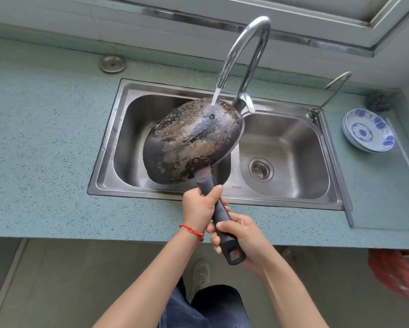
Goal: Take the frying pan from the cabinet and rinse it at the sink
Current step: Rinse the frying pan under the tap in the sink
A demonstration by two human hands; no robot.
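The frying pan [189, 140] is dark, worn and scorched, and it is turned so its underside faces me above the left basin of the steel double sink [232, 189]. Water runs from the curved chrome faucet [246, 50] onto the pan's upper edge. My left hand [198, 208] grips the grey handle close to the pan. My right hand [240, 235] holds the same handle near its end, where the hanging hole shows. The pan's inside is hidden.
A stack of blue-and-white plates [368, 131] sits on the counter right of the sink, with a steel scouring ball [377, 101] behind it. A small second tap [333, 91] stands at the sink's right corner. A round metal cap [112, 63] lies back left. A red bag [397, 273] hangs below the counter.
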